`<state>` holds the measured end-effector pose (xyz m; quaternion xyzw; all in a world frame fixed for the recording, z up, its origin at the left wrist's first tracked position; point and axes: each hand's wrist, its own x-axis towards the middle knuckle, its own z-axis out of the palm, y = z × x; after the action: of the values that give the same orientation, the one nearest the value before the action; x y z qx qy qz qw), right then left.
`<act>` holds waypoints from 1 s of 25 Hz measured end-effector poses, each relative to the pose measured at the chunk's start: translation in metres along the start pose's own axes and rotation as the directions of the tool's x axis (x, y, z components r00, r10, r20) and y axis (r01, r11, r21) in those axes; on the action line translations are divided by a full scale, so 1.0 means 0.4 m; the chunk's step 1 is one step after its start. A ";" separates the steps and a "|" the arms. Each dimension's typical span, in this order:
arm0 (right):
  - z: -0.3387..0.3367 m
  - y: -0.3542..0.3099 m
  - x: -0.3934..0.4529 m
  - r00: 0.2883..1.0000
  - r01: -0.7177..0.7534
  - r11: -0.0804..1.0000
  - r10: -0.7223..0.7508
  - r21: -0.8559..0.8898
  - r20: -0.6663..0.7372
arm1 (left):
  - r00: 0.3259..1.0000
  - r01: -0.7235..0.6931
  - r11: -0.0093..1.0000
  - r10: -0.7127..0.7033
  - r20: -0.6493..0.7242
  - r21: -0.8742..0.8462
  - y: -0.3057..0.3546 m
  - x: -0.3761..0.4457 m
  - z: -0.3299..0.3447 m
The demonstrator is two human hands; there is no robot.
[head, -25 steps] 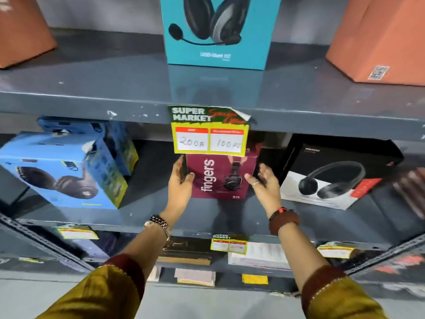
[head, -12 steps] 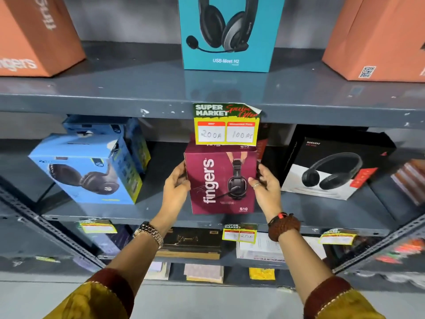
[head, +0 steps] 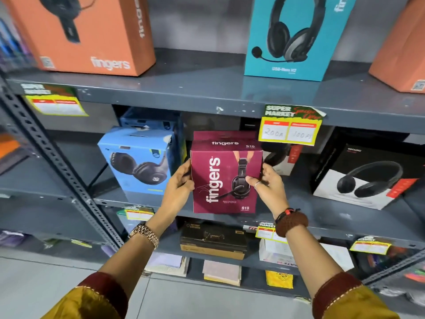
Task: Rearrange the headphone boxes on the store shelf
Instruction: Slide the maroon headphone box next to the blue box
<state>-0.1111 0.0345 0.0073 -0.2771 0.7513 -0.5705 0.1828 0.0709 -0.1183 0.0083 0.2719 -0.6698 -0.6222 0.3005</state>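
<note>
A maroon "fingers" S10 headphone box [head: 226, 178] is held upright in front of the middle shelf [head: 322, 215], out past its front edge. My left hand [head: 180, 187] grips its left side and my right hand [head: 268, 187] grips its right side. A second maroon box [head: 224, 135] stands just behind it on the shelf. To the left sits a light blue headphone box [head: 138, 160], with another blue box [head: 149, 118] behind it. A black-and-white headphone box [head: 363, 176] lies to the right.
The upper shelf [head: 207, 88] carries an orange box [head: 85, 33] at left, a teal headset box [head: 296, 35] at centre right and another orange box [head: 400, 49] at far right. A yellow price tag [head: 289, 127] hangs from its edge. A perforated steel upright [head: 57, 162] slants at left.
Both hands closed on the maroon box and drew it forward off the shelf toward me, revealing a second maroon box behind. The view has shifted left.
</note>
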 end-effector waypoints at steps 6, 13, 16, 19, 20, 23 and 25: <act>0.145 0.000 0.088 0.997 -0.031 0.999 0.029 0.030 0.067 | 0.998 0.036 0.999 -0.036 0.061 -0.011 -0.025 0.046 -0.070; 0.186 0.051 0.136 0.989 -0.039 0.999 0.036 0.021 0.144 | 0.998 0.040 0.997 -0.037 0.046 -0.060 -0.105 0.085 -0.083; 0.158 0.063 0.126 0.991 -0.044 0.998 0.038 0.044 0.127 | 0.982 0.035 0.993 -0.056 -0.181 -0.116 -0.133 0.070 -0.055; 0.083 0.102 0.095 0.999 -0.040 0.998 0.039 0.047 0.018 | 0.904 0.063 0.992 -0.102 -0.415 -0.107 -0.173 0.021 0.015; 0.041 0.125 0.084 0.999 -0.043 0.998 0.044 0.047 -0.018 | 0.895 0.078 0.993 -0.111 -0.433 -0.092 -0.184 0.004 0.052; -0.103 0.202 0.050 0.988 -0.080 0.994 0.088 0.070 -0.125 | 0.934 0.117 0.991 -0.130 -0.334 -0.059 -0.200 -0.011 0.170; -0.221 0.256 0.025 0.970 -0.116 0.990 0.131 0.082 -0.205 | 0.974 0.119 0.993 -0.116 -0.194 0.007 -0.187 -0.001 0.273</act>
<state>-0.1926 0.1150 -0.0657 -0.1615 0.7618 -0.6098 0.1470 -0.0106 -0.0507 -0.0712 0.3729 -0.6260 -0.6033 0.3243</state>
